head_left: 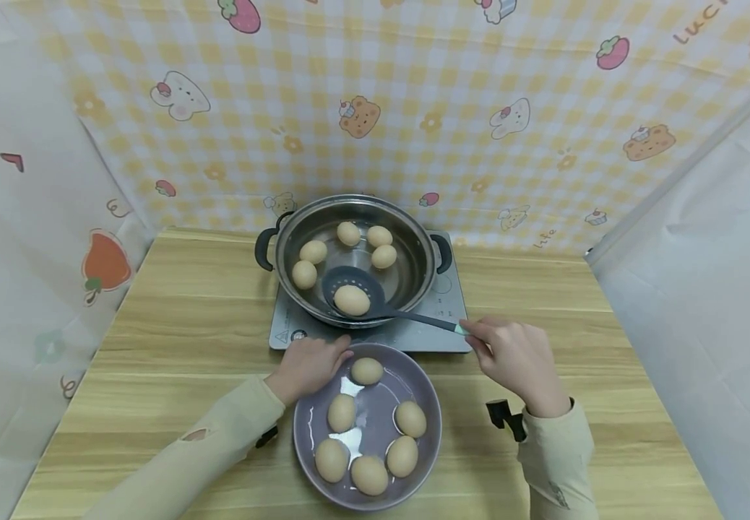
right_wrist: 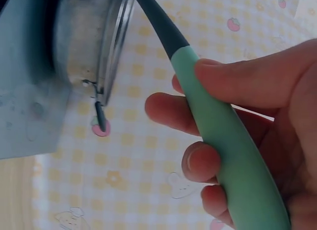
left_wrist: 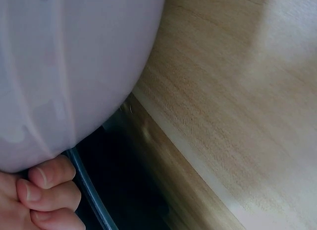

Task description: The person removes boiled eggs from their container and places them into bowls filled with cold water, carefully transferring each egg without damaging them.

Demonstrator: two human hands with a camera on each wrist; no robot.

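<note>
My right hand [head_left: 514,361] grips the green handle [right_wrist: 223,136] of a dark slotted skimmer [head_left: 375,285]. An egg [head_left: 352,300] lies in the skimmer's head, over the near side of the steel pot [head_left: 427,282]. Several more eggs [head_left: 313,252] sit inside the pot. At the upper left rim of a purple bowl [head_left: 436,404], my left hand [head_left: 310,365] holds on, its lower fingers [left_wrist: 57,195] curled against the outer wall. Several eggs [head_left: 370,474] rest in this bowl.
Beneath the pot is a grey induction cooker [head_left: 449,289], just behind the bowl. Black side handles [head_left: 264,249] stick out from the pot. A checkered cloth [head_left: 440,65] hangs behind the wooden table [head_left: 206,310].
</note>
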